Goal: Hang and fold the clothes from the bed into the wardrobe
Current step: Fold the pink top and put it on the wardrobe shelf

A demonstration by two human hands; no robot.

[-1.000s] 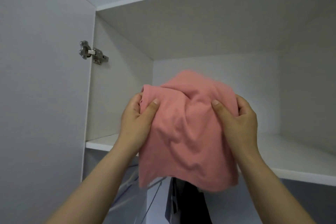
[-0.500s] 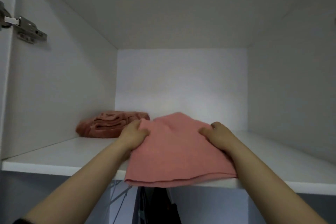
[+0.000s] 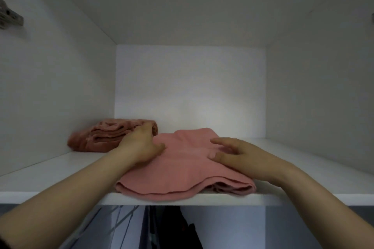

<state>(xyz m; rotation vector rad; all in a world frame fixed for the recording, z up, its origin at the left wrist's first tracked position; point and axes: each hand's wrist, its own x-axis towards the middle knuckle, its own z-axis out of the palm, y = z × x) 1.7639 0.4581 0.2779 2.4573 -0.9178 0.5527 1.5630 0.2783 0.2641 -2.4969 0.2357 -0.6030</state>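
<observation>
A folded pink garment (image 3: 182, 174), soft and layered, lies at the front edge of a white wardrobe shelf (image 3: 50, 176). The right hand (image 3: 238, 157) rests on it with fingers spread. The left hand (image 3: 139, 145) sits at its left side, thumb on the cloth, its grip unclear. A darker folded cloth (image 3: 105, 135) fills the back left corner. Half a second ago both hands gripped the garment.

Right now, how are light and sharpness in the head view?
Head view: bright patch on the back panel, side walls dim; right hand slightly blurred on the pink folded garment; door hinge at left edge smeared; below the shelf dark.
</observation>
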